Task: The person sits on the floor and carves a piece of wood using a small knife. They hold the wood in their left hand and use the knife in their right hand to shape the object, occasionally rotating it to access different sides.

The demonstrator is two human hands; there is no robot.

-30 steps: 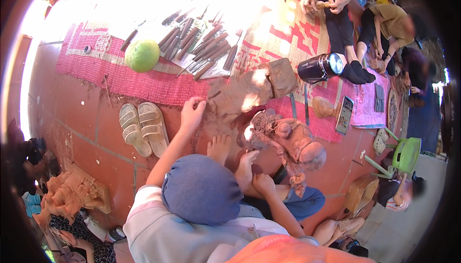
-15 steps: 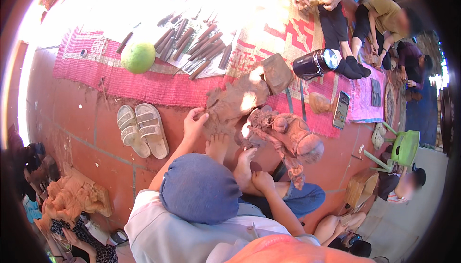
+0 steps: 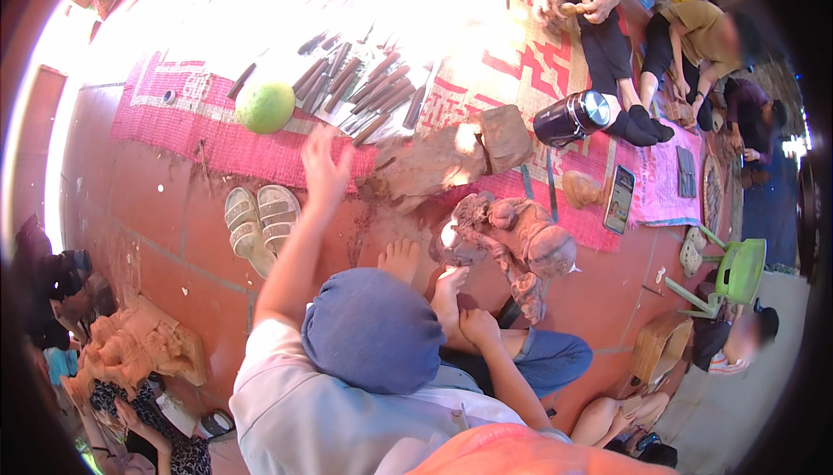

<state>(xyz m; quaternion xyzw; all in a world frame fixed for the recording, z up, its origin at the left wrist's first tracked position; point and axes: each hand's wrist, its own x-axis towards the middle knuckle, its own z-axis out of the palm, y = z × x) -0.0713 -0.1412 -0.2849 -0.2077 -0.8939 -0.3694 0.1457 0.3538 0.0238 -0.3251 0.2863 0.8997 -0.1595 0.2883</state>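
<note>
My left hand (image 3: 326,167) is stretched forward with its fingers apart and nothing in it. Ahead of it lie several dark-handled carving tools (image 3: 375,85) on a pale sheet, with a green round fruit (image 3: 265,107) to their left. My right hand (image 3: 480,327) is curled at my right ankle; its fingertips are hidden, so what it grips does not show. In front of my bare feet stands a reddish-brown carved wooden figure (image 3: 525,236). Beyond it a rough brown wood piece (image 3: 425,167) lies at the mat's edge, against a squarer block (image 3: 506,139).
A pink patterned mat (image 3: 165,141) covers the floor ahead, glaring white at the far left. Sandals (image 3: 252,223) lie left of my foot. To the right are a dark flask (image 3: 560,121), a phone (image 3: 619,200) and a green stool (image 3: 737,267). Other people sit along the right.
My left hand has left the rough wood piece and moved forward, toward the tools and fruit. My right hand stays at the ankle. The view has shifted slightly.
</note>
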